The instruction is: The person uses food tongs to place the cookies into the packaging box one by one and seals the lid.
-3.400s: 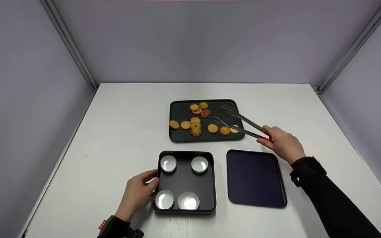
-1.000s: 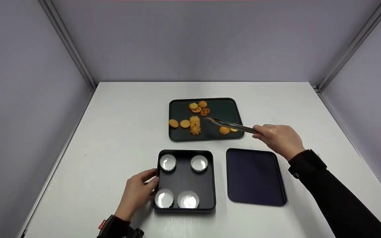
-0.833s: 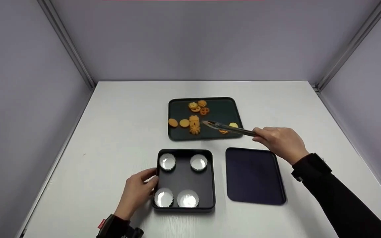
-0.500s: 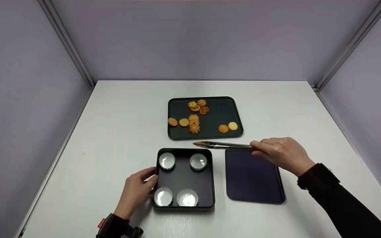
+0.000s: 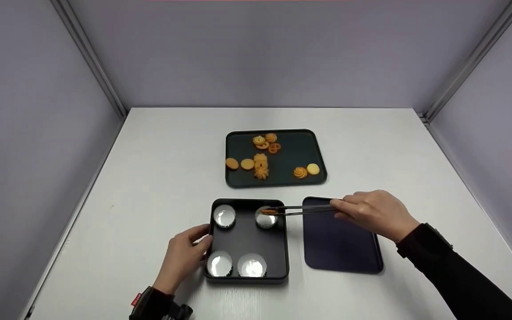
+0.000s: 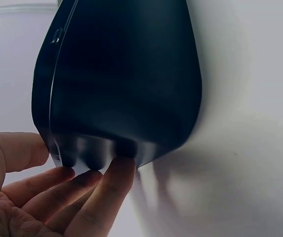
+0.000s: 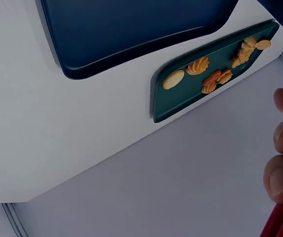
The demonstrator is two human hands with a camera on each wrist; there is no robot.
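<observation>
My right hand (image 5: 376, 213) grips metal tongs (image 5: 298, 211), whose red handle shows in the right wrist view. A small brown cookie (image 5: 269, 212) sits between the tong tips, over the upper right cupcake liner (image 5: 265, 223). That liner stands in a dark rectangular box (image 5: 249, 240) beside three others: an upper left liner (image 5: 224, 216), a lower left liner (image 5: 219, 264) and a lower right liner (image 5: 252, 266). My left hand (image 5: 182, 258) holds the box's left side, thumb at the rim and fingertips against the outer wall (image 6: 126, 89).
A dark green tray (image 5: 291, 151) lies behind the box, bearing several cookies, among them a swirl cookie (image 5: 300, 172) and a pale round one (image 5: 313, 169). Right of the box lies a dark blue flat tray or lid (image 5: 342, 244). Grey panels (image 5: 256, 53) enclose the white table (image 5: 171, 160).
A round cookie has left the green tray, picked up with the tongs. My right hand has brought the tongs toward me, down over the box. The left hand has stayed at the box.
</observation>
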